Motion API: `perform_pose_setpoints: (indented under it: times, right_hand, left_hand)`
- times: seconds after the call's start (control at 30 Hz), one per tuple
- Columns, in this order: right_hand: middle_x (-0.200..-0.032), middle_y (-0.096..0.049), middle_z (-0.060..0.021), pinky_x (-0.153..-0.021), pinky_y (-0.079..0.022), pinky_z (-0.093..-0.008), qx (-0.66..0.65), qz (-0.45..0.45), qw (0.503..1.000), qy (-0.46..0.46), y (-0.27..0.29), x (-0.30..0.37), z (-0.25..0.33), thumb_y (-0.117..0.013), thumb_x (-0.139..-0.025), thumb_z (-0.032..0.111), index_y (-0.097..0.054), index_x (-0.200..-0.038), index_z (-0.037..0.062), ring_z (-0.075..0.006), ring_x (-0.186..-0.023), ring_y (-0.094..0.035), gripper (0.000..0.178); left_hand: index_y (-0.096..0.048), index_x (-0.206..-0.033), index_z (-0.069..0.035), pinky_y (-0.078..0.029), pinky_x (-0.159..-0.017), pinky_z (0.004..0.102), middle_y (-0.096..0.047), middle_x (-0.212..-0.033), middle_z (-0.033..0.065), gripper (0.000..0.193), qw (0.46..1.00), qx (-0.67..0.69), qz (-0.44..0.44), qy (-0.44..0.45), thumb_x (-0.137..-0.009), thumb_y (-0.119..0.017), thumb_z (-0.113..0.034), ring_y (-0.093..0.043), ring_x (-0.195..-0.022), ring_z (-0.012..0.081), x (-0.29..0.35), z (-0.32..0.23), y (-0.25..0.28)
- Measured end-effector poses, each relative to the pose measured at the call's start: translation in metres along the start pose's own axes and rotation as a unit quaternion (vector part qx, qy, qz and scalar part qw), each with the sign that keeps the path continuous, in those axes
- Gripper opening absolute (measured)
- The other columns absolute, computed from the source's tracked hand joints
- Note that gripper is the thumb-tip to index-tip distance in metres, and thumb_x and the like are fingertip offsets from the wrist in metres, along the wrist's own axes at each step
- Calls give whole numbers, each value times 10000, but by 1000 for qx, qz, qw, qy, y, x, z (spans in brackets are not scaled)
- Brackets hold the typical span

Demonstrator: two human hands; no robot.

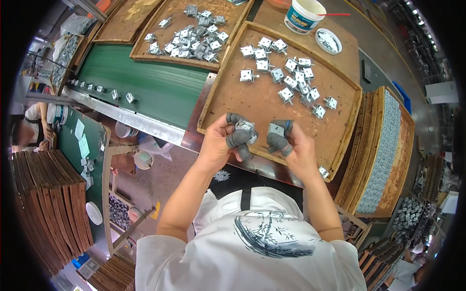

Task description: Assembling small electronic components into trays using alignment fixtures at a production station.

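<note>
Grey finger cots on my left hand (224, 140) and right hand (291, 145), one blue band on a right fingertip. Silver metal parts (245, 127) in both. Under my hands: rusty-brown wooden tray (252, 104), speckled. Left of it, dark green conveyor belt (150, 87). Far ahead, white tub (303, 14) with a blue label. My shirt (262, 242) is white with a dark bamboo print.

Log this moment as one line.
left hand: holds metal part | right hand: holds metal part | both over wooden tray | loose parts on tray
</note>
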State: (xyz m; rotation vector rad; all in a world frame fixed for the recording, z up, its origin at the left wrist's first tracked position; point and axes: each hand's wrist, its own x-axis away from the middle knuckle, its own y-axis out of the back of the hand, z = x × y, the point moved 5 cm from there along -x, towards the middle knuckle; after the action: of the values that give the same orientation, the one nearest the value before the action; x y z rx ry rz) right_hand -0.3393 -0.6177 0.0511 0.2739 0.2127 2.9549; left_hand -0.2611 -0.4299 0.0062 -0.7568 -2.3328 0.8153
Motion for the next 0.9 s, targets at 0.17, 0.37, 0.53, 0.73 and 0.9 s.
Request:
perform_pose_setpoints:
  times: [0.17, 0.37, 0.53, 0.73, 0.9]
  right_hand:
    - [-979, -680, -146, -706, -559, -341, 255, 7, 958, 132, -12, 3, 29, -711, -884, 137, -606, -1127, -3, -250, -811, -693, 299]
    - [-853, -559, -160, -647, -506, -428, 279, -11, 934, 224, -16, 11, 48, -718, -765, 43, -564, -946, -18, -373, -752, -609, 245]
    - [-830, -549, -160, -643, -495, -427, 369, -12, 892, 261, -18, 13, 53, -671, -679, -44, -576, -874, -23, -374, -740, -588, 218]
    - [-892, -541, -175, -699, -496, -444, 401, -45, 866, 295, -23, 9, 31, -615, -610, -77, -572, -914, -29, -370, -813, -568, 311]
    - [-893, -544, -176, -714, -493, -453, 355, -45, 898, 257, -30, 13, 28, -643, -644, -40, -565, -932, -22, -377, -847, -579, 299]
  left_hand:
    - [-650, -1167, -12, -509, -910, 273, -672, -1074, 14, 317, 990, -112, -25, -78, -859, -725, -11, -623, -1023, 124, 15, -9, -9]
    - [-629, -1198, 14, -504, -917, 276, -590, -1153, 26, 324, 976, -178, 32, -119, -878, -670, 38, -601, -1060, 129, 23, -13, -27]
    - [-614, -1217, 18, -494, -873, 269, -583, -1104, 52, 341, 942, -293, 4, -162, -881, -613, 77, -593, -1034, 146, 25, -8, -45]
    - [-580, -1278, -13, -491, -831, 301, -564, -1137, 119, 497, 908, -371, -41, -188, -795, -577, 105, -593, -983, 228, 21, 7, -46]
    - [-539, -1324, -9, -497, -859, 383, -545, -1189, 147, 642, 816, -513, -80, -253, -691, -612, 65, -587, -1028, 316, 26, 0, -58]
